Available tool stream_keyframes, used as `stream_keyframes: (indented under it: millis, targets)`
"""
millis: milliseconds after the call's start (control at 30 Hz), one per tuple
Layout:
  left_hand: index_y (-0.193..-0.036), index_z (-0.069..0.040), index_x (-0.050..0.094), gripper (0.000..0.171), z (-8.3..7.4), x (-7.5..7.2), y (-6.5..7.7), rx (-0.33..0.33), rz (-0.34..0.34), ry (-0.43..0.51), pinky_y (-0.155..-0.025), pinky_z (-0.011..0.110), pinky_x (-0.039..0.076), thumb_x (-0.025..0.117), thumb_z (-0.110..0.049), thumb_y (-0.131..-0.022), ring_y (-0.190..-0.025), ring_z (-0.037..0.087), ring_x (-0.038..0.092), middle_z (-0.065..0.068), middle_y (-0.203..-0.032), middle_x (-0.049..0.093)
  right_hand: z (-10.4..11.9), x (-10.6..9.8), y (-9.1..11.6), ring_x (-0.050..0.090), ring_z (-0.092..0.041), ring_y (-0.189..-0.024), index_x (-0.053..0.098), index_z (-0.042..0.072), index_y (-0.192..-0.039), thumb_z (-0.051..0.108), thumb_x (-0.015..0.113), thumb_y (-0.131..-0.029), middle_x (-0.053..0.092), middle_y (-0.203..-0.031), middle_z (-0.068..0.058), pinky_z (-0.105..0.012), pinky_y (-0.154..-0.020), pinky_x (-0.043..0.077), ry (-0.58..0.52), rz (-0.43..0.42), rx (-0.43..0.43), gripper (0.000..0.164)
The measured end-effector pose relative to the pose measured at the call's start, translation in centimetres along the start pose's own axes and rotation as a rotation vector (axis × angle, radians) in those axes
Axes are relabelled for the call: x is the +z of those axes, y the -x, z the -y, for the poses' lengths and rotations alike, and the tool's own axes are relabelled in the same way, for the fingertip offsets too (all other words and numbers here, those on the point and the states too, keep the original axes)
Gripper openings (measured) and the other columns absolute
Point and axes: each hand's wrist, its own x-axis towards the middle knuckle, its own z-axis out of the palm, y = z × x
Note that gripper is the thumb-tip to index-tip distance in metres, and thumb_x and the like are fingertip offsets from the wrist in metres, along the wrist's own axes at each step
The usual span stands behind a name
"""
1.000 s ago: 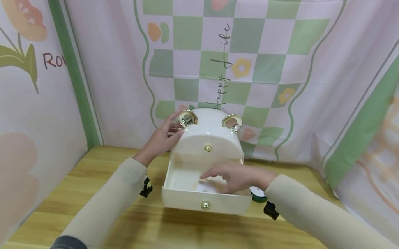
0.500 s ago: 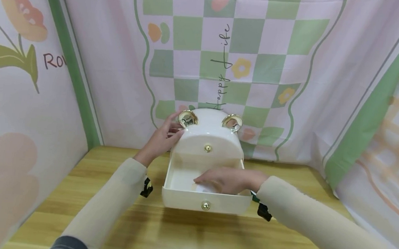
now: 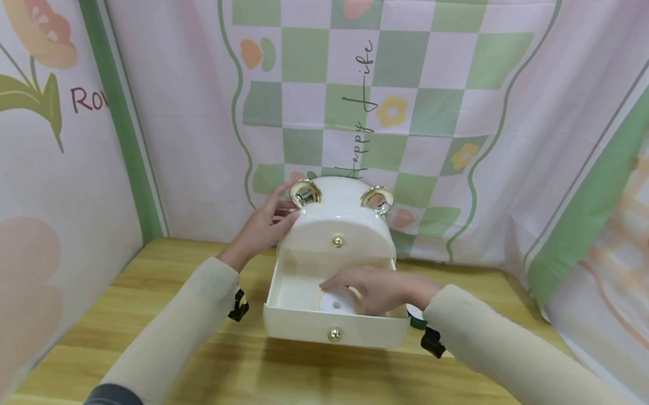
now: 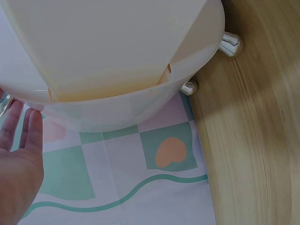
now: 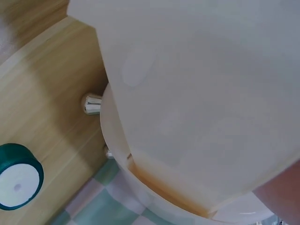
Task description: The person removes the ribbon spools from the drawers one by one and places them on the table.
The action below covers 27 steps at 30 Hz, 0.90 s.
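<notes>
A white storage box (image 3: 346, 220) with gold-rimmed ears and round gold knobs stands on the table, its lower drawer (image 3: 294, 325) pulled out. My left hand (image 3: 265, 223) rests against the box's left side by the ear, fingers fairly straight; the left wrist view shows its fingertips (image 4: 33, 124) at the box wall. Inside the drawer, my right hand (image 3: 375, 289) arches over a ribbon spool (image 3: 336, 302) with a white round face and a pale edge, fingers and thumb around it. The thumb's contact is partly hidden. In the right wrist view the drawer wall (image 5: 187, 103) hides most of this hand.
A spool of dark green ribbon (image 3: 417, 318) lies on the wooden table (image 3: 310, 386) right of the box, partly behind my right sleeve. Patterned curtain cloth (image 3: 366, 104) hangs directly behind the box and along both sides.
My right hand has moved left and down over the spool, then slightly back up, so more of the spool's white face shows. The left hand has stayed in place.
</notes>
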Motion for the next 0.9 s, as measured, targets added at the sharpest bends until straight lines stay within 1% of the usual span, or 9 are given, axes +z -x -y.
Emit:
stream_keyframes:
  millis: [167,233,333,467,600,733,900]
  targets:
    - [-0.156,-0.047,0.022,0.066,0.1,0.0,0.0,0.005,0.002,0.0,-0.095,0.046,0.053,0.058,-0.032,-0.103,-0.12,0.028,0.057,0.012,-0.137,0.056,-0.2,-0.6,0.3,0.054,-0.022,-0.125,0.057,0.005,-0.14,0.006,0.078,-0.077,0.06,-0.135,-0.007,-0.042,-0.106,0.044,0.026,-0.039,-0.034,0.066]
    - [-0.156,-0.047,0.021,0.066,0.1,0.0,0.0,0.007,0.002,-0.001,-0.095,0.046,0.053,0.058,-0.032,-0.103,-0.12,0.028,0.057,0.012,-0.137,0.056,-0.3,-1.0,0.5,0.054,-0.023,-0.125,0.056,0.005,-0.141,0.01,0.081,-0.077,0.059,-0.136,-0.008,-0.042,-0.105,0.044,0.014,-0.052,-0.039,0.069]
    - [-0.156,-0.048,0.022,0.066,0.1,0.0,0.0,0.006,-0.001,-0.002,-0.096,0.046,0.052,0.058,-0.033,-0.103,-0.12,0.027,0.057,0.012,-0.138,0.056,-0.1,-1.6,0.9,0.052,-0.022,-0.125,0.056,0.006,-0.141,0.016,0.085,-0.077,0.058,-0.138,-0.007,-0.041,-0.105,0.043,-0.021,-0.06,-0.023,0.072]
    - [-0.157,-0.046,0.021,0.067,0.0,0.0,0.0,0.013,-0.001,-0.004,-0.098,0.047,0.051,0.058,-0.031,-0.103,-0.121,0.029,0.057,0.013,-0.138,0.056,0.1,-2.5,1.4,0.05,-0.022,-0.128,0.055,0.007,-0.142,0.021,0.089,-0.075,0.056,-0.14,-0.005,-0.041,-0.107,0.041,-0.07,-0.072,0.017,0.077]
    - [-0.157,-0.044,0.021,0.067,-0.1,0.0,0.0,0.015,0.001,0.002,-0.097,0.048,0.051,0.058,-0.03,-0.103,-0.121,0.03,0.057,0.013,-0.138,0.056,0.2,-3.3,2.1,0.046,-0.025,-0.132,0.054,0.007,-0.143,0.022,0.09,-0.073,0.053,-0.143,-0.007,-0.046,-0.109,0.039,-0.088,-0.099,0.042,0.08]
    - [-0.158,-0.043,0.021,0.067,-0.1,0.0,0.0,0.011,0.003,0.006,-0.098,0.049,0.051,0.058,-0.03,-0.103,-0.121,0.031,0.056,0.014,-0.138,0.056,0.3,-4.1,3.1,0.044,-0.028,-0.135,0.052,0.007,-0.145,0.021,0.09,-0.074,0.051,-0.146,-0.008,-0.048,-0.108,0.04,-0.089,-0.122,0.078,0.082]
    - [-0.16,-0.038,0.018,0.068,0.1,0.0,-0.1,0.007,0.009,0.011,-0.099,0.052,0.049,0.057,-0.028,-0.104,-0.123,0.034,0.055,0.017,-0.139,0.055,0.2,-5.0,4.5,0.044,-0.028,-0.136,0.05,0.011,-0.148,0.025,0.09,-0.075,0.048,-0.149,-0.008,-0.049,-0.104,0.043,-0.053,-0.135,0.15,0.085]
